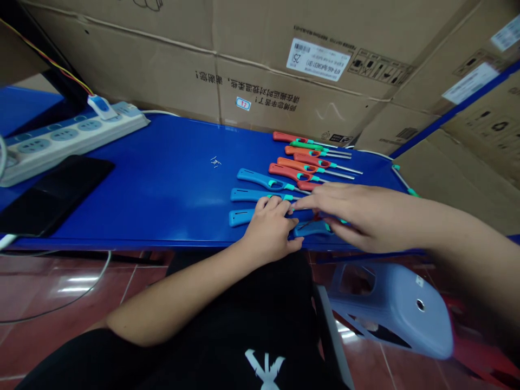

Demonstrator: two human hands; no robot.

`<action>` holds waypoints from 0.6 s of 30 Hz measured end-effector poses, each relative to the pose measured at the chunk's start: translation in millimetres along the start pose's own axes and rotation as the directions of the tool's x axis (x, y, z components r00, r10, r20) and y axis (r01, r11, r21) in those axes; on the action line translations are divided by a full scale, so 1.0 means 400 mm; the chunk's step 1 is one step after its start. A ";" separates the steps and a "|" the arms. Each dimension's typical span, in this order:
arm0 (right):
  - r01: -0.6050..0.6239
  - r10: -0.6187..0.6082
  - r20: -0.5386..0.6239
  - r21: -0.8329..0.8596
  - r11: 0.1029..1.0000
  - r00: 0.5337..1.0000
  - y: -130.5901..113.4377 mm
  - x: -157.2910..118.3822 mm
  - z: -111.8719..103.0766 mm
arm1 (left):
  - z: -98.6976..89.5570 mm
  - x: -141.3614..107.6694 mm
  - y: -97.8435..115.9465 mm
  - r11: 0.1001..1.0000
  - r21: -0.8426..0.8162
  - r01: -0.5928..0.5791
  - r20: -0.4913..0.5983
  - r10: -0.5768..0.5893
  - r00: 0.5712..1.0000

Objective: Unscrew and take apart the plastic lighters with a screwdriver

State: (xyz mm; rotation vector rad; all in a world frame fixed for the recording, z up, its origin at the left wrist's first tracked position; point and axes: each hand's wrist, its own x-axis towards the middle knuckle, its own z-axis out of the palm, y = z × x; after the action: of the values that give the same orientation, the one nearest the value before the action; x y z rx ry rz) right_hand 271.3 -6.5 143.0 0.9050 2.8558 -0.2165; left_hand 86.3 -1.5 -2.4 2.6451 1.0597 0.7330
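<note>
My left hand (273,230) rests at the table's front edge, its fingers curled over a blue gas lighter (240,218) whose handle end sticks out to the left. My right hand (349,211) reaches in from the right, index finger close to my left fingertips and thumb below. Its fingers are drawn together; what they hold is hidden, with a bit of red showing beneath. Under it lies another blue lighter (311,229). Just behind are two more blue lighters (254,176), and farther back several red and orange lighters (284,172) and a green one (304,145).
Small metal pins (215,162) lie scattered on the blue table (174,179). At the left are a white power strip (73,135) and a black phone (52,192). Cardboard boxes (162,59) wall the back. A pale stool (398,309) stands below right.
</note>
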 end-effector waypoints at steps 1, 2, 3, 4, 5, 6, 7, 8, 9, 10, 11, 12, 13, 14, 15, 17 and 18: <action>-0.048 0.048 -0.005 -0.035 0.998 0.999 0.000 0.000 0.000 | 0.000 0.000 0.000 1.000 -0.001 0.000 0.003 0.000 1.000; -0.120 0.120 -0.005 -0.086 0.989 0.993 0.000 0.001 0.001 | 0.000 0.000 0.000 1.000 -0.002 -0.001 0.008 0.001 1.000; -0.181 0.182 -0.007 -0.134 0.974 0.983 0.001 0.002 0.001 | 0.001 0.000 -0.001 1.000 0.000 -0.002 0.008 0.002 1.000; -0.214 0.217 -0.003 -0.159 0.964 0.976 0.001 0.002 0.002 | 0.001 0.000 -0.002 1.000 0.002 -0.003 0.007 0.003 1.000; -0.209 0.212 0.001 -0.152 0.966 0.977 0.002 0.003 0.002 | 0.001 -0.001 -0.002 1.000 0.003 -0.004 0.006 0.004 1.000; -0.165 0.167 0.009 -0.117 0.979 0.986 0.004 0.003 0.002 | 0.001 -0.001 -0.003 1.000 0.003 -0.005 0.006 0.005 1.000; -0.104 0.104 0.009 -0.067 0.992 0.994 0.005 0.002 0.001 | 0.001 0.000 -0.003 1.000 0.001 -0.006 0.008 0.006 1.000; -0.064 0.064 -0.001 -0.027 0.998 0.998 0.005 0.002 0.001 | 0.000 0.000 -0.003 1.000 -0.002 -0.007 0.011 0.007 1.000; -0.068 0.067 -0.015 -0.020 0.998 0.998 0.005 0.001 0.001 | 0.000 0.000 -0.003 1.000 -0.003 -0.008 0.014 0.008 1.000; -0.109 0.108 -0.019 -0.044 0.993 0.994 0.005 0.001 0.001 | -0.001 0.000 -0.003 1.000 -0.002 -0.010 0.017 0.010 1.000; -0.169 0.168 -0.017 -0.088 0.982 0.986 0.004 0.001 0.001 | -0.001 0.000 -0.002 1.000 0.001 -0.010 0.017 0.010 1.000; -0.225 0.225 -0.014 -0.126 0.966 0.974 0.003 0.000 0.001 | 0.000 0.000 -0.002 1.000 0.004 -0.011 0.015 0.011 1.000; -0.252 0.253 -0.012 -0.138 0.958 0.967 0.003 0.000 0.002 | 0.000 0.000 -0.002 1.000 0.007 -0.011 0.012 0.010 1.000; -0.239 0.240 -0.009 -0.120 0.964 0.971 0.003 -0.001 0.001 | 0.001 0.000 -0.002 1.000 0.008 -0.010 0.008 0.010 1.000; -0.192 0.192 -0.008 -0.077 0.978 0.981 0.003 -0.002 0.000 | 0.002 0.000 -0.002 1.000 0.007 -0.010 0.006 0.010 1.000; -0.079 0.079 -0.020 0.016 0.997 0.997 0.004 -0.004 -0.002 | 0.003 0.000 -0.002 1.000 0.006 -0.014 0.007 0.014 1.000; -0.058 0.058 -0.025 0.032 0.998 0.998 0.005 -0.005 -0.003 | 0.003 -0.001 -0.002 1.000 0.008 -0.017 0.009 0.017 1.000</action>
State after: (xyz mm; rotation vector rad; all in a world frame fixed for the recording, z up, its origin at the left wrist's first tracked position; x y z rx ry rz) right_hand 274.0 -5.9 144.2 1.0021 2.8524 -0.2454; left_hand 86.2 -1.0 -3.7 2.6643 1.0412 0.7210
